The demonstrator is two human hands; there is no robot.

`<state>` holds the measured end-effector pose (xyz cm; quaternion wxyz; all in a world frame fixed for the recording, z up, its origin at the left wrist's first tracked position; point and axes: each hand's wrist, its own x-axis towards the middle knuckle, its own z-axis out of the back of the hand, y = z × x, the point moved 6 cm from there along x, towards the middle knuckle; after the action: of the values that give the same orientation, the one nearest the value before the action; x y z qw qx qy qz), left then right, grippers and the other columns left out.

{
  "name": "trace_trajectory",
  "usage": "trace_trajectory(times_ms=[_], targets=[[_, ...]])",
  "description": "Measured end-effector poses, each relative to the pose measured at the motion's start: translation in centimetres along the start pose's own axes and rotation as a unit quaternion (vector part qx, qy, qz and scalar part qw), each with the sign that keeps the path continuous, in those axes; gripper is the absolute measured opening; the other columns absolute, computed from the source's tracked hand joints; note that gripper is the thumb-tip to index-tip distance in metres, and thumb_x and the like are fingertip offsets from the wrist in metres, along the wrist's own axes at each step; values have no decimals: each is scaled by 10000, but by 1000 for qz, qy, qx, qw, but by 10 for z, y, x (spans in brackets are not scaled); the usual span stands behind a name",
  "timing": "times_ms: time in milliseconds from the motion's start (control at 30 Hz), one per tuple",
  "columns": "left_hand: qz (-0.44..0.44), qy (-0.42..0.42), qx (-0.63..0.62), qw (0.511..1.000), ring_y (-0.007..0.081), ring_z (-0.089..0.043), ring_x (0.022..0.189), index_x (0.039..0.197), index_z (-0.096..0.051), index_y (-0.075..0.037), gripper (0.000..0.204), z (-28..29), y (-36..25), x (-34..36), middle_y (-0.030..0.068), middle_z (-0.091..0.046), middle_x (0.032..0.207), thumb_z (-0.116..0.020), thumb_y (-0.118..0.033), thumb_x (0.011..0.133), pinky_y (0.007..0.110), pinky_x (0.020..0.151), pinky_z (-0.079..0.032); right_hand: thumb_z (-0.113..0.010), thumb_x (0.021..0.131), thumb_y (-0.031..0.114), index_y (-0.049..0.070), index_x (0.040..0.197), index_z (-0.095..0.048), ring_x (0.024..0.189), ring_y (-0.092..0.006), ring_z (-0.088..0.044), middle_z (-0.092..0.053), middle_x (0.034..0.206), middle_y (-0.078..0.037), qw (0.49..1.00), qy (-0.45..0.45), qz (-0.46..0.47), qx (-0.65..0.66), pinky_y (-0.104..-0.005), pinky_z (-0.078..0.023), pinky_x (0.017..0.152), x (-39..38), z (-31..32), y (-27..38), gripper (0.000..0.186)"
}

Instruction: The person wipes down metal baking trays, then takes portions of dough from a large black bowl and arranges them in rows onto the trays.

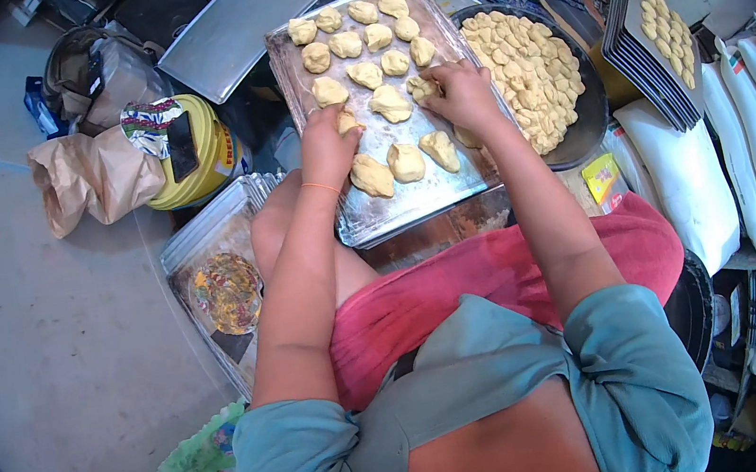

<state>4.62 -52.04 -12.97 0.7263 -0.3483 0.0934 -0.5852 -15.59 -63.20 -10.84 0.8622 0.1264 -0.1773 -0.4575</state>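
Observation:
A metal baking tray (pixel 435 200) lies in front of me, with rows of pale yellow dough lumps (pixel 390 103) spaced across it. At its left side, my left hand (pixel 327 155) is closed on a piece of dough (pixel 348 122), partly hidden by the fingers. Over the tray's right half, my right hand (pixel 465 98) pinches another piece of dough (pixel 419 89) between thumb and fingers. Part of one more lump shows beneath my right wrist. Beside the tray on the right stands a wide dark basin (pixel 595 98) heaped with small dough pieces (pixel 528 73).
To the left are a yellow bucket (pixel 224 151), a brown paper bag (pixel 93 178) and stacked trays (pixel 184 252). A bare metal tray (pixel 250 24) leans at the back. On the right, tilted stacked trays (pixel 646 57) carry dough near white sacks (pixel 687 186).

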Motion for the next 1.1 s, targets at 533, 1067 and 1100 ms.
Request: trace_trajectory(times_ms=[533,1067,1100], targets=[[-136,45,85,986,278,-484,1177,1072,-668,-137,300,-43,-52,21,64,-624,1125,-682,-250,794,448,967,-298,-730,709,234,65,1198,-628,1066,-305,-610,-637,1117,-200,963,36,-70,256,-355,-483,893,69,-19,-60,527],[-10,-69,-23,997,356,-553,1122,1085,-670,-48,303,-11,23,53,190,-603,1176,-674,-91,786,388,998,-424,-738,688,304,190,1133,-668,1182,-254,-486,-623,1196,-55,992,108,70,-6,-471,-272,985,87,-20,19,464],[-19,-62,-25,998,352,-552,1127,1067,-677,-43,285,-12,22,53,193,-600,1181,-673,-83,784,390,1000,-423,-734,691,309,187,1121,-675,1176,-252,-487,-630,1189,-51,990,138,40,-15,-464,-275,981,90,-22,15,451]])
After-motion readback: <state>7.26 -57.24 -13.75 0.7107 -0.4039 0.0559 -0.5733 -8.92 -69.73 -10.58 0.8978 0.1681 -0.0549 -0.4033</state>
